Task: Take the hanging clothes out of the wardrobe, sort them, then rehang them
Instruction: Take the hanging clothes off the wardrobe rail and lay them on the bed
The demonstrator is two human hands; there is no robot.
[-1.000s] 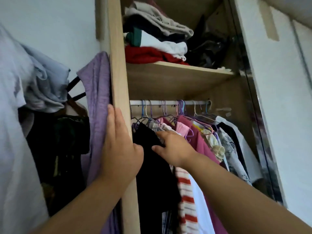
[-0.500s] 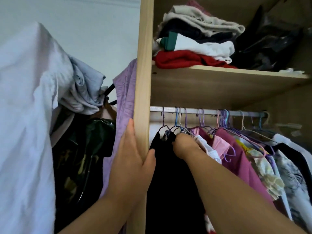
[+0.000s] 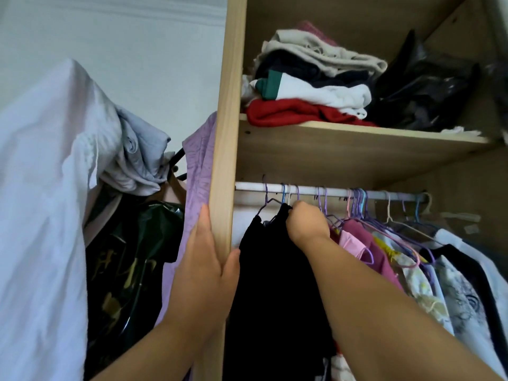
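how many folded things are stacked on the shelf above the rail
5 show: pink knit at the top back, beige top under it, navy layer, white top with green cuff, red knit lowest on the shelf. More may be hidden behind.

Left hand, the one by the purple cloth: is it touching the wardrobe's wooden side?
Touching. The head view shows the left hand flat against the wardrobe side panel, with its fingers up the outer face and its thumb on the front edge.

Soft, even daylight, dimmer deep inside the wardrobe; focus is fairly sharp, with wide-angle bending at the edges.
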